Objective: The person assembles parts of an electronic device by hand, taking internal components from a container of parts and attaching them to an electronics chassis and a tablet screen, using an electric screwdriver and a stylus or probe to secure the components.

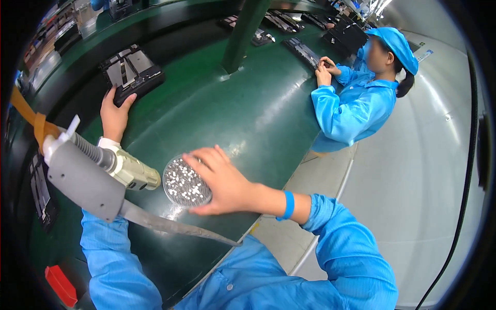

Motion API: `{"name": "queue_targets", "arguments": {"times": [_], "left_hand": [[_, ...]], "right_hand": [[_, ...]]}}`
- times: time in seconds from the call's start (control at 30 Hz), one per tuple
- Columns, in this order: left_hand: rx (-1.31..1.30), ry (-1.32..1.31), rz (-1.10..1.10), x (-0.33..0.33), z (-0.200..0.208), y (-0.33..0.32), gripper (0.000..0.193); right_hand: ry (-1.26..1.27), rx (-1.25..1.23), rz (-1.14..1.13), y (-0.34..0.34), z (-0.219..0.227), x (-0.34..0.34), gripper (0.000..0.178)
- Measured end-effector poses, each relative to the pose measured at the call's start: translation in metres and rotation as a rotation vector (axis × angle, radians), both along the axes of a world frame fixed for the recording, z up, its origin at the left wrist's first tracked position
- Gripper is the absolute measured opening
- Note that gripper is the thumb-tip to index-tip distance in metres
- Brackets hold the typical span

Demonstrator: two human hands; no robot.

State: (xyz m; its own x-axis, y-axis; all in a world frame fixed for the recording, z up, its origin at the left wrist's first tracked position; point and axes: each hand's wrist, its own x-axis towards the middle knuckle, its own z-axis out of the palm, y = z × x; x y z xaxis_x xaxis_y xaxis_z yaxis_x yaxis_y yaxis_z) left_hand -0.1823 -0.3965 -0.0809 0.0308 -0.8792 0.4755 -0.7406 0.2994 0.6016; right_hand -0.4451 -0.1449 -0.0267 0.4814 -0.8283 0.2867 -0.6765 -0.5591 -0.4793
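Note:
My left hand point(114, 116) grips the near edge of a black fixture point(150, 82), its fingers and thumb at the rim. An opened electronic device point(138, 61) with silver-grey panels lies in that fixture. Closer to me, my right hand point(225, 181) is curved around the right side of a round clear dish point(166, 190), thumb at the near rim and fingers over the far side. Many tiny silver and white pieces, which look like screws, fill the dish. Between my arms hangs a pale electric screwdriver point(132, 170) with a grey sleeve, touched by neither hand.
The green worktop point(268, 113) carries a dark green post point(245, 36). Across to the right, a co-worker point(361, 98) in blue handles another device point(302, 51). More devices line the back. One device point(40, 186) lies far left, above a red object point(61, 285).

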Motion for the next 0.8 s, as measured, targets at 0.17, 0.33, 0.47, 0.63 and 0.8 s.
{"name": "queue_targets", "arguments": {"times": [0.17, 0.33, 0.47, 0.63, 0.8], "left_hand": [[0.363, 1.155, -0.133, 0.027, 0.025, 0.013, 0.050], [0.328, 1.374, -0.199, 0.089, 0.025, 0.060, 0.044], [0.238, 1.216, -0.037, 0.100, 0.070, 0.169, 0.038], [0.180, 1.189, 0.098, 0.145, 0.074, 0.283, 0.044], [0.268, 1.245, 0.162, 0.122, 0.056, 0.350, 0.042]], "right_hand": [[-0.043, -0.012, 0.066, -0.004, -0.008, 0.021, 0.107], [0.024, 0.015, 0.035, 0.003, 0.004, 0.008, 0.105], [0.136, -0.033, 0.129, -0.001, 0.008, 0.020, 0.095], [0.306, -0.020, 0.344, 0.008, 0.018, 0.023, 0.079], [0.334, -0.044, 0.447, 0.025, 0.021, 0.037, 0.075]]}}
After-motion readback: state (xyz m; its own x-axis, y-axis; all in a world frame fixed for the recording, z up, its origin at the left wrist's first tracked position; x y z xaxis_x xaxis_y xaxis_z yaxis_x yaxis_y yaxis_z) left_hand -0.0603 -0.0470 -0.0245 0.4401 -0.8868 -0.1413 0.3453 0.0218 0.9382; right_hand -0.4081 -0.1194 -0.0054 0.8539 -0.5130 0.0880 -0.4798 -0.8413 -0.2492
